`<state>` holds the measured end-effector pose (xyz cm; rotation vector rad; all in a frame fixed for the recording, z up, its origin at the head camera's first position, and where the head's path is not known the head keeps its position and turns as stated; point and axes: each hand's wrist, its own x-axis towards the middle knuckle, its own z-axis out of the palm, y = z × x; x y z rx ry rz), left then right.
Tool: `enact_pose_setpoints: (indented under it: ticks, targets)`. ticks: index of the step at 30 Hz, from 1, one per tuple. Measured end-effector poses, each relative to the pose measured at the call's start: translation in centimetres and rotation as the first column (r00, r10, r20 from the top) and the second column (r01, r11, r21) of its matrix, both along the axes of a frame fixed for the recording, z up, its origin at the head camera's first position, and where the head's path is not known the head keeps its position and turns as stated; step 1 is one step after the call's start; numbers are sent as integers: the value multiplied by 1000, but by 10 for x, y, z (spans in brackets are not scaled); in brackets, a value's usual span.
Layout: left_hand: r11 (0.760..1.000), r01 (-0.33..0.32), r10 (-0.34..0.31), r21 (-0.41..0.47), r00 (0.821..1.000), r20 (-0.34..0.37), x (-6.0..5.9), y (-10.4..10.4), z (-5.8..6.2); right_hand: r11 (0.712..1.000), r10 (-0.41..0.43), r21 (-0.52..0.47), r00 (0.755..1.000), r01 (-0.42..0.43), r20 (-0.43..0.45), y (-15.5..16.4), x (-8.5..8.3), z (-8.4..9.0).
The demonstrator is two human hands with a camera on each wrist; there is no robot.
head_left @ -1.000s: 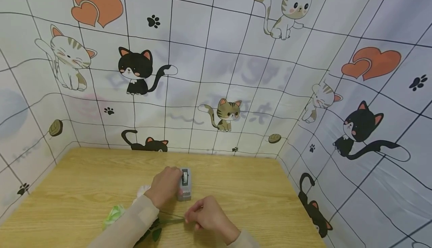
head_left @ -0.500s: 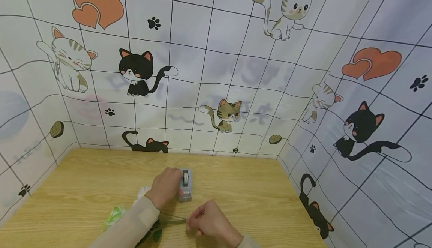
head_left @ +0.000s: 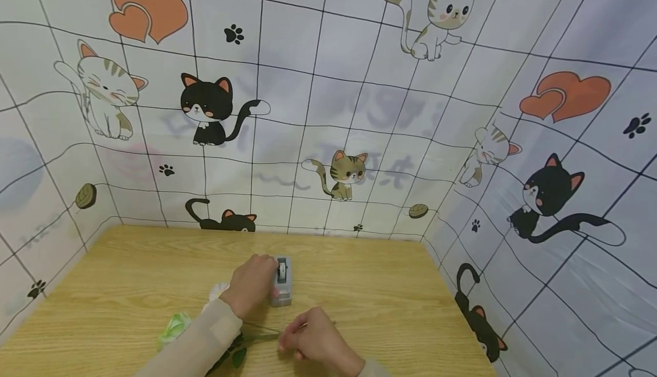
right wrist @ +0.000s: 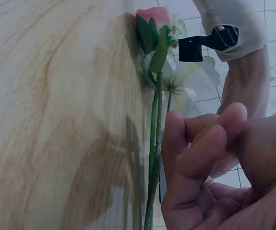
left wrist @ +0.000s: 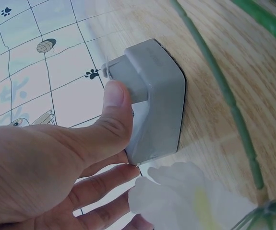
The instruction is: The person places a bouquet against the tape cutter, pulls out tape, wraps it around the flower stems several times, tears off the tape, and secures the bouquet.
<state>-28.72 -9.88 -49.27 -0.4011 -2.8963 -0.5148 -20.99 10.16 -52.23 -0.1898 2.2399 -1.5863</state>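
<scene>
On the wooden desk (head_left: 128, 286), toward the middle of its near half, stands a small grey tape dispenser (head_left: 281, 281). The left hand (head_left: 250, 283) holds it from the left side: in the left wrist view the thumb presses against the grey housing and the other fingers curl under its end, so the hand is clasped on the dispenser.

Just nearer the front edge, the right hand (head_left: 310, 340) rests low on the desk with its fingers curled together, fingertips pinched close at the end of the green flower stems (right wrist: 153, 158). Whether it pinches a piece of tape or the stems themselves cannot be told; something thin shows at the fingertips in the head view, but it is too small to make out.

The stems lie flat on the desk, running leftward under the left forearm to a bunch of artificial flowers: a pink rose (right wrist: 154, 18) and a white bloom (left wrist: 186, 196), with a pale green one (head_left: 173, 328) near the front-left.

Behind the desk hangs a cat-patterned cloth (head_left: 328, 109).
</scene>
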Motion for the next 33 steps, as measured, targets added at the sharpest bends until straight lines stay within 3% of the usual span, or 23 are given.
enact_pose_setpoints:
  ticks: [8, 24, 33]
  targets:
    - [1000, -12, 12, 17, 1000, 12, 1, -1, 0, 1000, -16, -18, 997, 17, 75, -5, -1, 1]
    - [1000, -18, 18, 2, 1000, -3, 1, -1, -4, 995, 6, 103, 1000, -4, -16, -20, -6, -5]
    - [1000, -17, 17, -2, 1000, -1, 3, -1, -2, 975, 25, 221, 998, -12, -58, -26, -16, -3]
